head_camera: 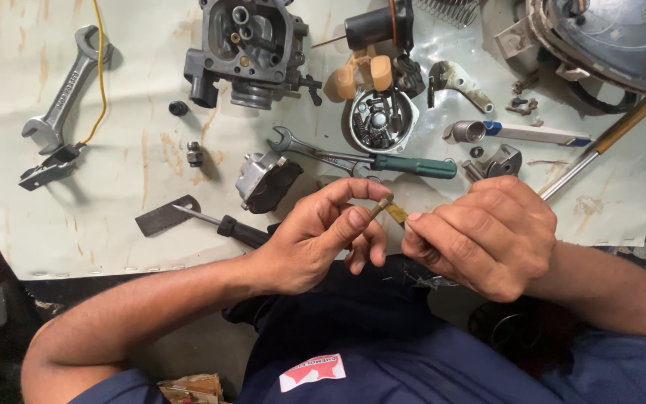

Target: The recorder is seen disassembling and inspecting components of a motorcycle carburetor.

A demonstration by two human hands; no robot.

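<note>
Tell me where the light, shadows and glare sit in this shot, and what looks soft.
Head view: even light on the pale sheet; the connecting rod casts a short, soft shadow; slight glare near the metal cup of small parts. The left hand and right hand are fairly sharp around the small brass part; the bottom left corner is dark.

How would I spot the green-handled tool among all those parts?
Start at the grey carburettor body at the top of the pale sheet. Below it, past the round metal cup of small parts, lies the green-handled screwdriver, just above the person's hands. It alone has a green handle.
</note>
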